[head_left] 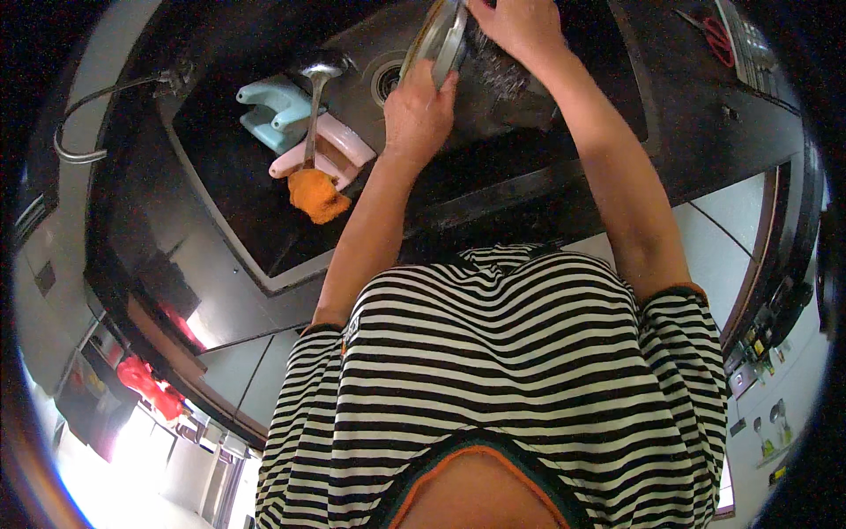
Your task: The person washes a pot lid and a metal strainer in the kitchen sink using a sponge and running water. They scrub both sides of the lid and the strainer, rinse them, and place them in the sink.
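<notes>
Head view, looking down: two bare hands work over a dark sink [520,148], with a round, shiny disc [436,40] between them at the top edge, just beyond the drain [384,81]. The disc is silvery and stands tilted almost on edge, so it appears as a narrow oval; a pale, smooth rim runs along its right side, and a thin yellowish line edges its left. Its upper end is cut off, and whether it is a lid or a shallow dish cannot be told. The left hand [418,110] is closed on the near end, fingers on one side and thumb on the other. The right hand [522,31] is at the upper right, beside the rim; its fingertips are partly out of view, so its exact hold cannot be told. Below it lies a grey, streaky patch [500,72], too blurred to name. To the left, a light blue stand [275,116] and a pink stand [339,145] sit side by side, with a metal utensil [314,110] lying across them and an orange cloth [315,196] at its near end. Red-handled scissors [719,42] rest on the right. The person wears a black-and-white striped shirt [493,353].
</notes>
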{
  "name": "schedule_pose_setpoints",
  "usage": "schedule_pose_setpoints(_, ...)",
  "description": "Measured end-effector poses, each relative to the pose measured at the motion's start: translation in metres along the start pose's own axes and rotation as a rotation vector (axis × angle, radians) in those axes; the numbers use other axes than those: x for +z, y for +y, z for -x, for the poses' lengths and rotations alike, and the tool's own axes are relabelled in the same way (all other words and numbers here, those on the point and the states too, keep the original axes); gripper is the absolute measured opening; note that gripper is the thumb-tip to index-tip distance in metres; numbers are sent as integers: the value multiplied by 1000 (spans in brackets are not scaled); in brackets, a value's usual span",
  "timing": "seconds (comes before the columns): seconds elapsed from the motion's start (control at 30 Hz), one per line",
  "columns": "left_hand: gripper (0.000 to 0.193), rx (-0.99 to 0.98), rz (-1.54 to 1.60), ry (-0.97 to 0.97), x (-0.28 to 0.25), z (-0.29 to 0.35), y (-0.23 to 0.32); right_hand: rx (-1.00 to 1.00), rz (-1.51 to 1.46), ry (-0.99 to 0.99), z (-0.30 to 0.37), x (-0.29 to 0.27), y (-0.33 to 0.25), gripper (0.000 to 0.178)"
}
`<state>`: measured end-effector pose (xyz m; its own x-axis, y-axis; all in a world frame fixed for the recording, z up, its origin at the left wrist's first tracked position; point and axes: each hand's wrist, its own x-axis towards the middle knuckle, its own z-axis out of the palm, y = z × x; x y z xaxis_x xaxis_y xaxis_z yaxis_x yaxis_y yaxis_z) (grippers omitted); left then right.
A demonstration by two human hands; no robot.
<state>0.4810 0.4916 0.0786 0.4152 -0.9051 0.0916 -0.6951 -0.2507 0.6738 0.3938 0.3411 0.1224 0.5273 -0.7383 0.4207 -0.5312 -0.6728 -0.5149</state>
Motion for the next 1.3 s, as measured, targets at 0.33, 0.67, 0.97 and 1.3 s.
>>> schedule_pose_setpoints(0.33,29,111,-31,0,3,0,-7,33,0,-34,1,-1,0,10)
schedule_pose_setpoints(0.67,27,100,-13,5,2,0,-10,38,-66,-8,3,4,-3,11)
schedule_pose_setpoints(0.97,29,82,12,-20,3,1,-13,97,-169,-48,18,-4,-12,10)
schedule_pose_setpoints(1.3,27,87,39,13,-1,-1,-18,65,-185,-34,19,6,-14,13)
